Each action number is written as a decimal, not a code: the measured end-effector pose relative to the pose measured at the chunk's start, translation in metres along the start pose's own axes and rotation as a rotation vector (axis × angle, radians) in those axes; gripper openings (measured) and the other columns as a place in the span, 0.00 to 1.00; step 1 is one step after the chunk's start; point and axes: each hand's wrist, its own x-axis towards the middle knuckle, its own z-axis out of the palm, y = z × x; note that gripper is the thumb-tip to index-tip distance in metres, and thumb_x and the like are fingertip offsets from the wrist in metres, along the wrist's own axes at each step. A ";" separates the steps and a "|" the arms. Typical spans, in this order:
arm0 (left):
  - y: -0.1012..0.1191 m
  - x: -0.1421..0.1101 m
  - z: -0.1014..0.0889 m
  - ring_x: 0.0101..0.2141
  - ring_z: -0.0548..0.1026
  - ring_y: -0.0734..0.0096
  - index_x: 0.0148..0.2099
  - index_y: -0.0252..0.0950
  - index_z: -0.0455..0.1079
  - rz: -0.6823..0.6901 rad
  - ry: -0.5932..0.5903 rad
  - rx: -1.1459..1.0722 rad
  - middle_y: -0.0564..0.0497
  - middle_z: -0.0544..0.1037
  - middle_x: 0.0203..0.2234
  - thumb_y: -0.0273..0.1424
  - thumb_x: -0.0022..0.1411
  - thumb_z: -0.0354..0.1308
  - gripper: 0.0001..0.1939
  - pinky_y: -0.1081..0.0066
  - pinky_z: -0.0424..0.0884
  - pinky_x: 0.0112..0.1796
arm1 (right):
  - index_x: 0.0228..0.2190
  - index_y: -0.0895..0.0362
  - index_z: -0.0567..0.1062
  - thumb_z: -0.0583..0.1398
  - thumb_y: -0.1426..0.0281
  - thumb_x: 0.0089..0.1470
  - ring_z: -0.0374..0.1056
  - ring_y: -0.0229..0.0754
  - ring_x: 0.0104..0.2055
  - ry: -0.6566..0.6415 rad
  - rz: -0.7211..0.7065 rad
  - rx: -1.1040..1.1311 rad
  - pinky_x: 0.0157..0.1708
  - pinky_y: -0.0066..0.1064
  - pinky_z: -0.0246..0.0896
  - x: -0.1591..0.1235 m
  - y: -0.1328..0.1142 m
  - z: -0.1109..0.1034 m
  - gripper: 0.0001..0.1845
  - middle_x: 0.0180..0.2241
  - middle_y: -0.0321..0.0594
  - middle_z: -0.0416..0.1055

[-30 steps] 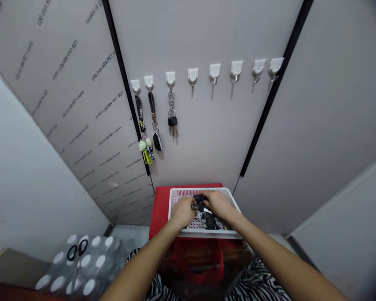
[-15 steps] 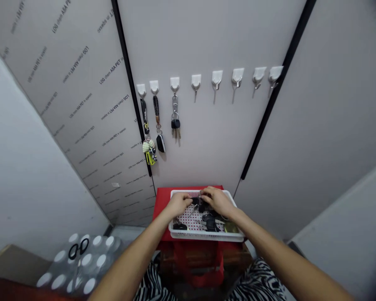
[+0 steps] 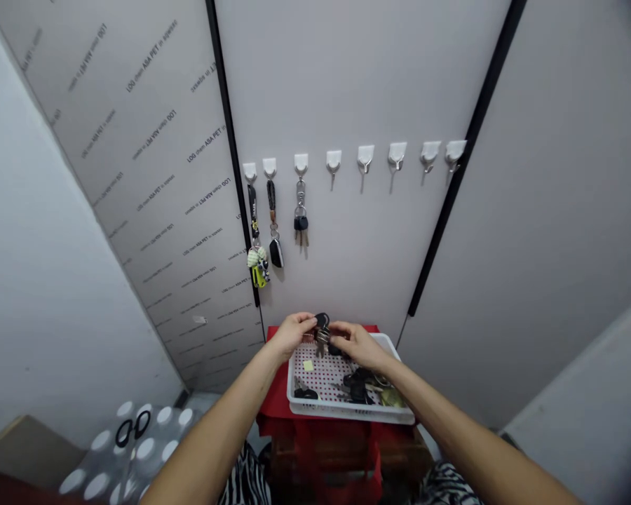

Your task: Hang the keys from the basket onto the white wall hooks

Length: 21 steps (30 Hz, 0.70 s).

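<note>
Between my two hands, over the far side of a white perforated basket [image 3: 299, 405], is a bunch of keys [image 3: 322, 330] with a black part on top. My left hand [image 3: 293, 335] pinches it at the black part. Fingers of my right hand [image 3: 358, 344] are closed at the bunch's right side, by its metal rings. More dark keys [image 3: 357, 386] lie in the right half of the basket, beside a brassy item [image 3: 392, 398]. Another black key [image 3: 306, 393] rests in the near left corner. A small yellow piece [image 3: 308, 365] lies on the basket floor.
White hooks [image 3: 365, 158] run in a row along the wall panel. Three at the left carry a charm keychain [image 3: 258, 266], a car key [image 3: 276, 252] and a key bunch [image 3: 301, 223]. Beneath the basket is a red bag [image 3: 276, 393]. Scissors [image 3: 132, 428] lie on wrapped bottles [image 3: 146, 449].
Both hands have raised a key bunch from the basket floor toward its far edge. The yellow piece now shows in the basket. The camera view has tilted slightly up.
</note>
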 end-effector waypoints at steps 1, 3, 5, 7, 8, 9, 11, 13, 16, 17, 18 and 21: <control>0.001 0.000 0.000 0.18 0.63 0.85 0.24 0.31 0.61 0.007 0.009 -0.014 0.56 0.65 0.17 0.30 0.41 0.53 0.07 0.81 0.57 0.22 | 0.31 0.61 0.67 0.50 0.71 0.40 0.62 0.36 0.34 0.005 0.019 0.031 0.35 0.29 0.55 0.001 -0.002 0.000 0.14 0.31 0.39 0.67; 0.003 0.000 0.000 0.18 0.63 0.85 0.24 0.31 0.61 0.022 0.042 -0.038 0.57 0.65 0.16 0.30 0.42 0.53 0.07 0.81 0.58 0.21 | 0.30 0.62 0.67 0.51 0.67 0.40 0.62 0.36 0.31 0.068 0.054 0.049 0.33 0.29 0.56 0.003 -0.004 0.001 0.14 0.29 0.40 0.67; 0.005 0.000 0.001 0.17 0.63 0.85 0.25 0.31 0.61 0.029 0.077 -0.051 0.57 0.65 0.16 0.30 0.42 0.52 0.07 0.81 0.58 0.21 | 0.29 0.62 0.67 0.52 0.65 0.39 0.62 0.37 0.31 0.152 0.058 0.040 0.33 0.29 0.56 0.006 -0.004 0.001 0.15 0.29 0.41 0.67; 0.007 0.000 0.002 0.17 0.63 0.85 0.26 0.31 0.62 0.038 0.084 -0.039 0.56 0.66 0.17 0.30 0.43 0.52 0.07 0.81 0.58 0.21 | 0.30 0.62 0.67 0.52 0.66 0.38 0.61 0.36 0.32 0.198 0.035 0.047 0.34 0.28 0.54 0.008 -0.005 0.000 0.15 0.29 0.40 0.67; 0.008 0.000 0.003 0.17 0.63 0.85 0.26 0.31 0.62 0.050 0.077 -0.025 0.56 0.66 0.17 0.30 0.43 0.52 0.07 0.81 0.58 0.22 | 0.30 0.61 0.67 0.52 0.66 0.39 0.61 0.36 0.32 0.194 0.023 0.060 0.35 0.28 0.54 0.009 -0.006 0.000 0.15 0.30 0.40 0.67; 0.010 0.000 0.003 0.18 0.63 0.85 0.27 0.31 0.63 0.067 0.066 -0.005 0.56 0.67 0.17 0.30 0.43 0.52 0.07 0.80 0.58 0.22 | 0.31 0.61 0.67 0.51 0.67 0.39 0.61 0.35 0.32 0.175 0.017 0.079 0.34 0.27 0.54 0.010 -0.008 0.000 0.15 0.29 0.39 0.67; 0.013 -0.001 0.003 0.19 0.63 0.85 0.27 0.30 0.64 0.112 0.046 0.036 0.56 0.67 0.17 0.29 0.43 0.52 0.07 0.80 0.58 0.23 | 0.31 0.60 0.67 0.50 0.67 0.40 0.60 0.33 0.28 0.106 0.033 0.123 0.29 0.25 0.54 0.011 -0.011 -0.001 0.15 0.26 0.36 0.66; 0.016 -0.002 0.002 0.20 0.63 0.84 0.28 0.30 0.64 0.149 0.025 0.070 0.56 0.67 0.18 0.27 0.43 0.52 0.06 0.79 0.59 0.25 | 0.29 0.60 0.68 0.49 0.66 0.40 0.57 0.31 0.21 0.075 0.086 0.156 0.22 0.23 0.52 0.011 -0.015 -0.001 0.14 0.20 0.34 0.64; 0.020 -0.003 -0.003 0.23 0.64 0.82 0.28 0.31 0.65 0.208 -0.003 0.152 0.55 0.69 0.21 0.25 0.42 0.51 0.06 0.77 0.60 0.29 | 0.22 0.62 0.68 0.51 0.66 0.39 0.50 0.28 0.16 0.130 0.129 0.132 0.18 0.21 0.47 0.012 -0.018 -0.005 0.12 0.15 0.31 0.58; 0.022 -0.002 -0.006 0.24 0.64 0.81 0.28 0.31 0.65 0.234 0.001 0.200 0.55 0.69 0.22 0.24 0.42 0.50 0.06 0.77 0.60 0.30 | 0.20 0.62 0.67 0.52 0.65 0.38 0.50 0.28 0.16 0.151 0.122 0.103 0.17 0.21 0.46 0.012 -0.019 -0.007 0.11 0.14 0.30 0.57; 0.023 -0.002 -0.008 0.24 0.64 0.81 0.26 0.31 0.65 0.264 0.013 0.253 0.55 0.69 0.22 0.23 0.43 0.49 0.05 0.76 0.60 0.31 | 0.19 0.62 0.67 0.52 0.65 0.37 0.49 0.28 0.17 0.163 0.109 0.069 0.18 0.21 0.46 0.013 -0.021 -0.011 0.11 0.14 0.30 0.57; 0.029 -0.001 -0.013 0.26 0.65 0.79 0.24 0.30 0.64 0.340 0.084 0.383 0.54 0.69 0.21 0.22 0.43 0.48 0.05 0.76 0.60 0.32 | 0.19 0.62 0.66 0.52 0.65 0.38 0.50 0.28 0.17 0.178 0.083 -0.019 0.18 0.22 0.46 0.018 -0.028 -0.025 0.11 0.14 0.30 0.56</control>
